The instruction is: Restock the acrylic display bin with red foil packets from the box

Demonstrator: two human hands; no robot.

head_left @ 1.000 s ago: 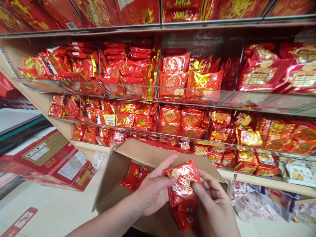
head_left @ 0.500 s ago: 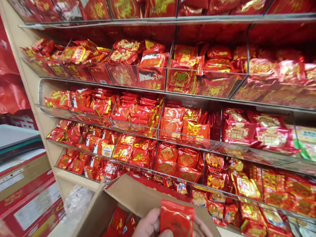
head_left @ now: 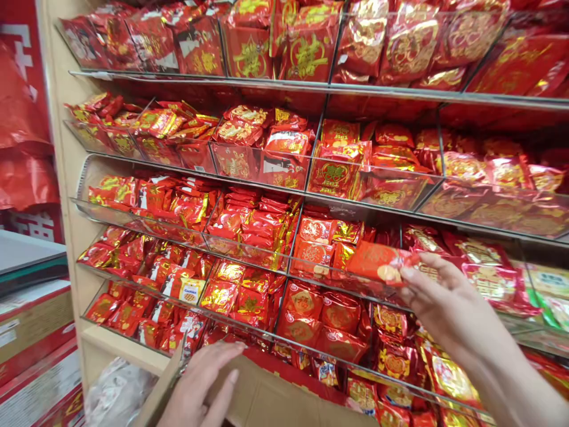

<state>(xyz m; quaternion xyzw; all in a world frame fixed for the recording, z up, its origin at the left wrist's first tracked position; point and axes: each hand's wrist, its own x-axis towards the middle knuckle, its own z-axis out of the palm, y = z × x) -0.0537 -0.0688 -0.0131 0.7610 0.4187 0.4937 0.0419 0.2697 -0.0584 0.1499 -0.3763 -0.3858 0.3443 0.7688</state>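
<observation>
A red snack packet (head_left: 377, 262) with gold print is pinched at its right end between the thumb and fingers of my right hand (head_left: 438, 296). It lies across the clear front lip of a middle shelf, partly in front of upright red packets (head_left: 313, 252) in that compartment. My left hand (head_left: 204, 379) is over the left part of an open cardboard box (head_left: 284, 394), its fingers stretched out and apart, holding nothing. The box stands below the lower shelves at the bottom of the view. What is inside the box is hidden now.
Tiered shelves with clear dividers hold many red and gold packets (head_left: 249, 219). At right are green and white packets (head_left: 551, 284). Stacked cartons (head_left: 35, 332) stand left of the wooden side panel (head_left: 62, 196), and a clear plastic bag (head_left: 118, 388) lies below.
My right hand has carried the red packet up and right from above the box to the middle shelf. My left hand has moved left, away from the packet. The view has tilted up.
</observation>
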